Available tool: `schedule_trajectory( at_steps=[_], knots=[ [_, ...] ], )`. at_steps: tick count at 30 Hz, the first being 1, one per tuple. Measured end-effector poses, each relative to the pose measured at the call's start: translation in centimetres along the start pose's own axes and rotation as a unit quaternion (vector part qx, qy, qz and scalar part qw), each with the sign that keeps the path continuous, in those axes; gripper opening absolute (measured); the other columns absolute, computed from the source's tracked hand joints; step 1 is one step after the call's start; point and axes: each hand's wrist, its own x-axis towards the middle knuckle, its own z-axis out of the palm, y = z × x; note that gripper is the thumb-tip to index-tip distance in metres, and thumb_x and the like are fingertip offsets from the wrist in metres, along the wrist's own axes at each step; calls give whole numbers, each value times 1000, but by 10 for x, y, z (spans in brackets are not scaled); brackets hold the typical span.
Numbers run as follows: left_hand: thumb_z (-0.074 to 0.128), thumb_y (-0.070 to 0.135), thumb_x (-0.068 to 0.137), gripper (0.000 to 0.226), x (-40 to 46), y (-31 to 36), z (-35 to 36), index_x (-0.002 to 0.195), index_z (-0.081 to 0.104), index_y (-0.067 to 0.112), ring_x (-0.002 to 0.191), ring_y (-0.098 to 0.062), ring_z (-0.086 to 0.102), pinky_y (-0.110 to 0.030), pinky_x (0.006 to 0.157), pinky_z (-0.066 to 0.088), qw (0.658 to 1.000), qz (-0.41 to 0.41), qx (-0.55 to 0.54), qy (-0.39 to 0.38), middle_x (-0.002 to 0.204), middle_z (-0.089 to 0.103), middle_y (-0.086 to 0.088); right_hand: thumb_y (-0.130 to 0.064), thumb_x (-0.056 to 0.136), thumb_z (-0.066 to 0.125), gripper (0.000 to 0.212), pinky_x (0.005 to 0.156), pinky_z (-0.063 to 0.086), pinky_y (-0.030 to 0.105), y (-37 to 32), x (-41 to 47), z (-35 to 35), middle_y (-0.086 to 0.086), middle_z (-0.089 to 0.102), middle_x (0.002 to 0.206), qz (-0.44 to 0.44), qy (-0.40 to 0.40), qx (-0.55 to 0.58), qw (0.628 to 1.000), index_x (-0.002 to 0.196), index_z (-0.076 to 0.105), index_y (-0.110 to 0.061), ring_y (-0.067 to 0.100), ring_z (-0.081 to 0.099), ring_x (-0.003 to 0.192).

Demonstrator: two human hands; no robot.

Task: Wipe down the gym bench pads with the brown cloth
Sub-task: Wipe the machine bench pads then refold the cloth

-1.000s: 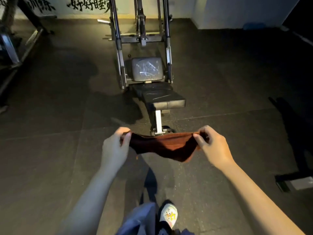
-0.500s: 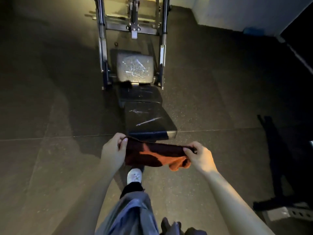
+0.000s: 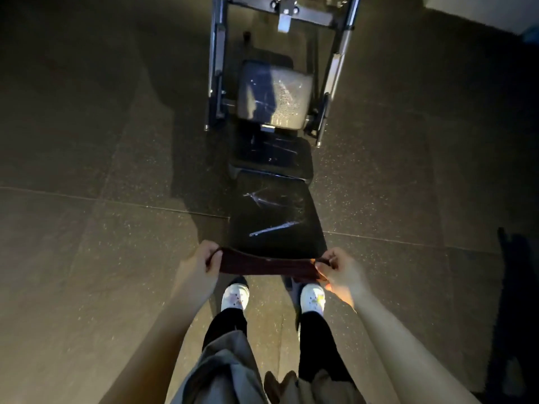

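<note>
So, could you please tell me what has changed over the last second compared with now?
The person has walked up to the bench: the seat pad now lies just beyond the brown cloth, and both shoes stand at its near end. The cloth is pulled flatter and straighter than before. Unchanged: the left hand and right hand still pinch the cloth's two ends, and no pad has been wiped.

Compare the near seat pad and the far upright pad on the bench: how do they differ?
The seat pad looks black and lies flat, just beyond the stretched cloth; the back pad looks pale grey, catches the light and sits between the frame rails. Both show scuffs or streaks, and neither is touched by the cloth.
</note>
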Motion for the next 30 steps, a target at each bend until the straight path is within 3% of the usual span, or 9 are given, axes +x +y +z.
schedule_trajectory(
  at_steps=[4,7,10,15,19,22,24,26,30],
  knots=[
    [49,20,103,13,5,3,20,104,62,17,81,-25,61,-34,69,43,998,-60,25,2,87,66,-6,-16,96,62,17,76,56,42,3,35,-10,0,62,84,-43,-24,-17,999,86,53,-27,22,64,80],
    [47,22,103,19,29,9,45,91,51,36,75,-18,60,-32,65,44,998,-41,7,55,77,57,7,-17,98,58,10,70,47,29,6,72,-14,-5,59,87,-135,-15,-76,988,93,51,-23,19,62,87],
    [54,17,101,8,40,21,81,101,55,26,88,-23,59,-26,70,40,991,-80,6,103,92,58,2,-20,97,57,26,79,46,23,12,107,-13,-2,55,120,-231,-28,-157,960,122,51,-24,15,58,107],
    [52,23,101,41,23,19,162,140,41,18,130,-25,46,-37,105,43,952,-203,-64,222,146,35,-4,-24,98,56,60,118,31,40,47,143,22,6,20,162,-398,-148,-277,862,152,31,-23,24,22,148],
    [45,33,104,49,28,-8,212,151,33,28,153,-22,6,-50,120,23,964,-176,15,199,166,9,5,-44,92,48,68,116,28,55,62,180,59,9,28,160,-557,-171,-361,728,153,25,-24,31,26,148],
    [26,49,103,57,34,-28,222,157,20,32,146,-2,-26,-46,121,5,968,-131,60,204,161,-14,19,-47,94,44,70,117,26,52,76,197,72,10,28,160,-618,-153,-350,687,155,21,-21,32,28,147],
    [21,54,103,56,35,-41,222,156,15,37,150,-8,-20,-54,120,12,975,-80,61,196,161,-18,23,-46,97,42,67,117,27,52,86,193,72,11,29,161,-627,-120,-337,692,155,21,-19,33,28,147],
    [22,53,105,54,36,-54,218,154,26,29,153,-25,0,-60,117,22,977,-25,85,196,166,2,5,-45,99,39,62,116,28,53,96,187,74,11,30,160,-628,-101,-341,692,154,24,-19,33,29,147],
    [35,37,106,39,39,-70,204,139,44,19,138,-36,30,-49,111,29,960,56,137,237,150,32,-10,-45,100,36,61,114,27,58,95,187,81,10,27,161,-642,-70,-356,676,155,24,-20,34,28,147]
  ],
)
